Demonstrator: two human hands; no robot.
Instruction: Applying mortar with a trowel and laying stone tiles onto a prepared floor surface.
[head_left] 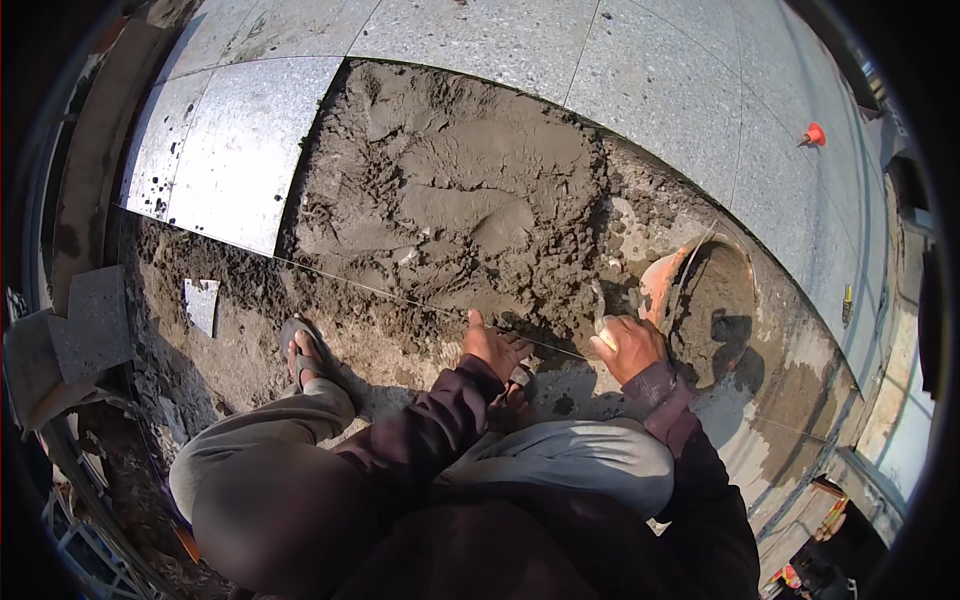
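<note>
Rough, sunlit ground [375, 355] filled my remote feed, paved along its far side with speckled grey tiles [480, 40]. At the left lay a small tile offcut [200, 305], with a sandaled foot [303, 358] to its right. Across the middle spread grey mortar [460, 170], lumpy at its edges and smoother on top — I judged it heavy, wet and soft, something to scoop rather than pinch. A thin string [372, 290] ran along its near side. By that string I saw the left hand [492, 350], its fingers spread apart with nothing visible in them; whether they touched the mortar, I couldn't tell. Further right, the right hand [634, 348] had its fingers clamped on the pale handle of a tool [607, 342], probably a trowel. I reckoned it light and stiff, best gripped there. Just beside it sat an orange tub [658, 283] with more mortar inside — weighty, I guessed, and safest held by its rim. Beyond, an orange cone-shaped object [815, 134] rested on the tiles.
</note>
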